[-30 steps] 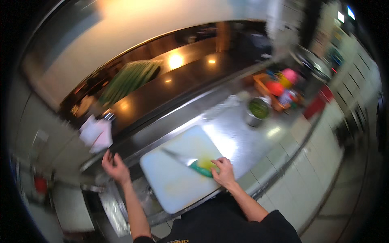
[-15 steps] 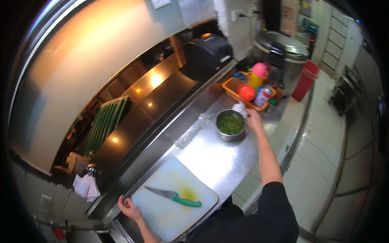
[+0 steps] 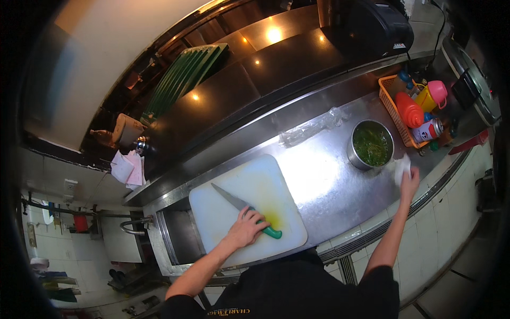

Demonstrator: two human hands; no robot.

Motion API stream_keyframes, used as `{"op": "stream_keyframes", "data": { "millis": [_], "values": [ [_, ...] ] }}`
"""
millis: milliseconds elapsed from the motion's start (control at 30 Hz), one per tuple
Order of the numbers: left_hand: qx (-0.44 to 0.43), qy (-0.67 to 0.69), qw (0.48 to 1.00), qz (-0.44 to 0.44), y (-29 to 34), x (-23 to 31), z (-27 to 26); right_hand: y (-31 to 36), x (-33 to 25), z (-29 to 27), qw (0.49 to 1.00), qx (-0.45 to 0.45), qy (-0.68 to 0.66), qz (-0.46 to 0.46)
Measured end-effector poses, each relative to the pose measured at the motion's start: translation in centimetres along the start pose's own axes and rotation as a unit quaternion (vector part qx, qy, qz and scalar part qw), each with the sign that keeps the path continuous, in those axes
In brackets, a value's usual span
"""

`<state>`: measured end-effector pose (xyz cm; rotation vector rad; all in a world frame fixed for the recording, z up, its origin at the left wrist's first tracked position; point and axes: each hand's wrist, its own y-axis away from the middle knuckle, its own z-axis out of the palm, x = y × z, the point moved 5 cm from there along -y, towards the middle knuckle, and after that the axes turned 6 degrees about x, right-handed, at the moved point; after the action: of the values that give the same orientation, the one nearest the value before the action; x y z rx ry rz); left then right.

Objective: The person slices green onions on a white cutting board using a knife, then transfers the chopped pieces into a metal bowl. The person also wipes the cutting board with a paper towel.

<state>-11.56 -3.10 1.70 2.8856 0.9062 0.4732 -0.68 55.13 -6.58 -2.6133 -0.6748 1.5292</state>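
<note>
A knife with a green handle lies slantwise on the white cutting board, its blade pointing to the far left. My left hand is closed around the front of the handle, and the handle's end shows beyond my fingers. At the right, my right hand pinches a crumpled white cloth or paper above the steel counter. Just left of it stands a round metal pot holding chopped greens in liquid. The board has a yellow-green stain near the knife handle.
Beyond the pot, an orange basket holds several bottles and a spray can. Crumpled clear plastic lies along the counter's back. A sink basin lies left of the board, partly covered by it. A dark shelf runs behind.
My left hand has moved from beside the board onto the knife handle. My right hand has drawn the white cloth or paper nearer, away from the pot. The view has turned.
</note>
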Motion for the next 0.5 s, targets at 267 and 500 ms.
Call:
{"op": "stream_keyframes", "data": {
  "millis": [267, 500],
  "values": [
    [0.084, -0.011, 0.994, 0.073, -2.3, -3.3, -9.8, 31.7, -12.4, -3.8, 0.978, -0.169, -0.103, -0.061],
    [-0.041, -0.008, 0.974, -0.221, 15.3, -11.5, -10.0, 39.1, -21.1, 5.1, 0.985, -0.135, 0.031, -0.106]
  ]
}}
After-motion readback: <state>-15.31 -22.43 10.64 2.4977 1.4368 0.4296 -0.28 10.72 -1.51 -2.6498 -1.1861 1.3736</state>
